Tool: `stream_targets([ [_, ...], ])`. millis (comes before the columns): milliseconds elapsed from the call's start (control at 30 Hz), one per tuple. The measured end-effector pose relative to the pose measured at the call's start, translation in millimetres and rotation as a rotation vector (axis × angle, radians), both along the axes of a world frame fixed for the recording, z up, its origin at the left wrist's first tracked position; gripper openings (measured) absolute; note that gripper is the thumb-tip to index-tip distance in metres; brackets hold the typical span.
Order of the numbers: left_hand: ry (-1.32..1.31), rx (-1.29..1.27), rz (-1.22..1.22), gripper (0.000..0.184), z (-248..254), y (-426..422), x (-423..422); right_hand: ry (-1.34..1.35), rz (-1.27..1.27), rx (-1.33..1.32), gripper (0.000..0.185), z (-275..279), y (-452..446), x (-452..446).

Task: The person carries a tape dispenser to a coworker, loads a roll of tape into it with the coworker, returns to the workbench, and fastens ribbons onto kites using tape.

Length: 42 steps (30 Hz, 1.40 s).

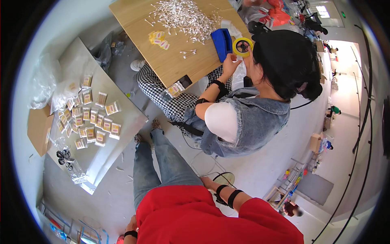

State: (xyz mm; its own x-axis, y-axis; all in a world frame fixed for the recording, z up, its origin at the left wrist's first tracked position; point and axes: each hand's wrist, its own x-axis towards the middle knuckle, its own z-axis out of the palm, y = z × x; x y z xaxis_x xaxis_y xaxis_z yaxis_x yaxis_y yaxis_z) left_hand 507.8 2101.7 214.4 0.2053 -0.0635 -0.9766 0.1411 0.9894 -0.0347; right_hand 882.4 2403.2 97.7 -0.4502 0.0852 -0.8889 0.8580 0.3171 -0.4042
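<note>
While packs [100,138] lie on the left table [131,125], perhaps spread so labels [111,108] show, my left hand [133,224] and right hand [208,183] hang low, fingers open or closed I cannot tell.

Packets [86,113] on left-hand table [99,159]

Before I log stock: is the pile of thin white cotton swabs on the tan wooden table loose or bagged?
Loose: the swabs lie at many angles, no wrapping visible around them.
</note>
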Motion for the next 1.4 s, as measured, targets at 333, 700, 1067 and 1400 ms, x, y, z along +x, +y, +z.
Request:
stream_targets([
  [333,0.027,0.022,0.019,0.056,-18,-24,13,-0.016,-0.11,0.009,0.039,8,5,-8],
  [700,0.058,0.05,0.045,0.057,-28,-42,30,-0.02,-0.063,-0.017,0.037,16,19,-16],
  [1067,0.071,0.058,0.082,0.057,-34,-50,41,-0.072,-0.021,-0.002,0.033,14,24,-13],
  [1400,0.063,0.039,0.068,0.058,-35,-62,39,-0.043,0.005,-0.005,0.034,22,37,-30],
])
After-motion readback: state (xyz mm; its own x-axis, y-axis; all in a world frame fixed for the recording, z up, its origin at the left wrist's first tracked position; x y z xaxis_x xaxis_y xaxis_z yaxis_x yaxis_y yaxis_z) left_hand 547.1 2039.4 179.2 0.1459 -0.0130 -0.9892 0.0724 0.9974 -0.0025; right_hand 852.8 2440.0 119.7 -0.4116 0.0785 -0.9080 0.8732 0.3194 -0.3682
